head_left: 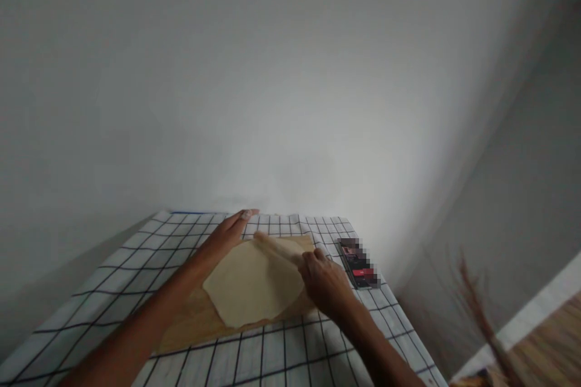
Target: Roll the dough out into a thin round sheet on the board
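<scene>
A wide, thin sheet of rolled dough (254, 290) lies on a wooden board (190, 332). Across its far right part slants a rolling pin (276, 247). My right hand (324, 278) is closed around the pin's near right end. The pin's other end sticks out free near the far edge of the dough. My left hand (238, 219) is off the pin, beyond the board's far left side, with its fingers stretched out. The left forearm hides part of the board and the dough's left edge.
A black and white checked cloth (290, 357) covers the table. Right of the board lies a dark, partly pixelated flat item (358, 263) with a red patch. A pale wall (272, 103) rises behind the table. A blurred brown bristly thing (481, 308) stands at the lower right.
</scene>
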Motion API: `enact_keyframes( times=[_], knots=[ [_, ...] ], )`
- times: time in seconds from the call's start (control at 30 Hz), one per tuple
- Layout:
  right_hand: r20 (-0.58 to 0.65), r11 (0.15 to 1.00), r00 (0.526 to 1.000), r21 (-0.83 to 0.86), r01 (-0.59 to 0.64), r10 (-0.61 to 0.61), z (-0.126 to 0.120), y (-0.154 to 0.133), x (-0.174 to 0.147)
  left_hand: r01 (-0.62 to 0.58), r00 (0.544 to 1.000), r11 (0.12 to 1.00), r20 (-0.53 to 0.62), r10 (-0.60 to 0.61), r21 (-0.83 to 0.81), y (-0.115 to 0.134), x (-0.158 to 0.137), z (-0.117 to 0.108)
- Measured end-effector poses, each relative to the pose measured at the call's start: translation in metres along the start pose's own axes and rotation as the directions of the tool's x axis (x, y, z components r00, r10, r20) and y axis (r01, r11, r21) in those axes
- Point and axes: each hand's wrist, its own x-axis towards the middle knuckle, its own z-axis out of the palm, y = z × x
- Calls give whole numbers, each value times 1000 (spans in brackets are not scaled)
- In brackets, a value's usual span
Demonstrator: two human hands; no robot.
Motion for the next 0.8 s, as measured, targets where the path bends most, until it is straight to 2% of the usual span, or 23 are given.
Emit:
enact_keyframes(
  times=[0.07, 0.13, 0.27, 0.37, 0.47, 0.57, 0.7, 0.8],
  knots=[
    [-49, 988, 999, 154, 23, -16, -7, 7, 22, 35, 999, 999, 9, -35, 40, -13, -8, -13],
    [-109, 938, 994, 342, 50, -13, -8, 14, 43, -8, 998, 985, 57, -1, 170, -26, -18, -15],
    [-142, 824, 983, 566, -19, 120, 13, 26, 66, -183, 976, 855, 194, 98, 486, -38, -42, 6],
    [-135, 760, 971, 646, -63, 195, 37, 29, 64, -312, 937, 769, 313, 154, 558, -32, -61, 27],
    [-135, 723, 967, 688, -65, 215, 50, 30, 57, -375, 912, 728, 370, 178, 574, -28, -71, 37],
    [-144, 707, 962, 705, -63, 230, 48, 32, 53, -332, 916, 755, 385, 116, 565, -36, -66, 27],
    [-153, 719, 960, 692, -64, 233, 43, 37, 54, -139, 968, 810, 250, -10, 570, -56, -50, -5],
    [-153, 725, 961, 685, -66, 232, 42, 36, 53, -145, 971, 834, 237, 18, 533, -59, -44, -19]
  ],
)
